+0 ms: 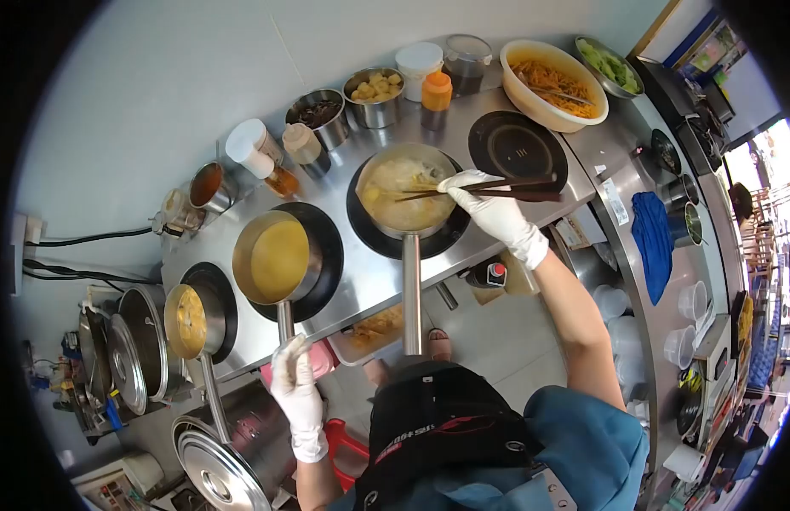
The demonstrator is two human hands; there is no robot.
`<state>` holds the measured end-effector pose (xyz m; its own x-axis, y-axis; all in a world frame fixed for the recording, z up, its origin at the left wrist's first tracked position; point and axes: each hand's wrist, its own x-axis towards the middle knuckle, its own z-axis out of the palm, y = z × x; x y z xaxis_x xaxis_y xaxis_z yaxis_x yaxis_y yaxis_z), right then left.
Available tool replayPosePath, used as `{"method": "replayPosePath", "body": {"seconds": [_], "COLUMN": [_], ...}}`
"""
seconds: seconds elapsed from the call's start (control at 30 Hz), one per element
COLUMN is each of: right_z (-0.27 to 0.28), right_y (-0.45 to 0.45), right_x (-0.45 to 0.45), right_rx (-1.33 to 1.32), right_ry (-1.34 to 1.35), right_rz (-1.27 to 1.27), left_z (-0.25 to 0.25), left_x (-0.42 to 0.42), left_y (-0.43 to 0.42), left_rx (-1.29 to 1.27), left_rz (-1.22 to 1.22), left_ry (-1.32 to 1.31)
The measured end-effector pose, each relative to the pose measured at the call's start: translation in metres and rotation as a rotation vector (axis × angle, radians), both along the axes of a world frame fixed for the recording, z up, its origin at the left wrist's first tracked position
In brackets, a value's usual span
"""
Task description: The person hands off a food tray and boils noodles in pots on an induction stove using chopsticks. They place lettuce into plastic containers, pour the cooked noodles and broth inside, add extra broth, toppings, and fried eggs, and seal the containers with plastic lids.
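My right hand [497, 213], in a white glove, grips dark chopsticks [531, 195] near the rim of the right saucepan [411, 294]. Their tips reach into its cloudy, bubbling broth [395, 192], where some yellow pieces show. My left hand [296, 387], also gloved, is closed at the handle of the middle saucepan [284, 315] and covers its far part. That pan holds smooth yellow liquid [280, 260]. Further left stands a third saucepan [209, 383] with yellow broth and pale pieces in it.
Behind the pans stand metal pots with cubes [376, 88] and dark pieces [317, 114], and an orange-capped bottle [436, 94]. A large bowl [574, 121] of orange shreds sits by a bare black cooktop [507, 128]. A blue cloth [652, 247] lies right; a lidded pot [216, 477] stands low left.
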<state>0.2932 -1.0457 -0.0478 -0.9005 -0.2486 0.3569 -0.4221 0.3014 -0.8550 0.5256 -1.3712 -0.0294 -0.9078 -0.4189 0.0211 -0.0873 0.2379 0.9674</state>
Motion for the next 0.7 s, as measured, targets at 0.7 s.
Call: {"method": "replayPosePath", "body": {"seconds": [0.7], "right_z": [-0.047], "right_y": [0.003], "right_x": [0.026], "right_rx": [-0.314], "right_ry": [0.185], "right_rz": [0.062], "left_z": [0.011], "left_x": [-0.067], "left_y": [0.099], "left_rx": [-0.069], "left_rz": [-0.170], "left_ry": [-0.229]}}
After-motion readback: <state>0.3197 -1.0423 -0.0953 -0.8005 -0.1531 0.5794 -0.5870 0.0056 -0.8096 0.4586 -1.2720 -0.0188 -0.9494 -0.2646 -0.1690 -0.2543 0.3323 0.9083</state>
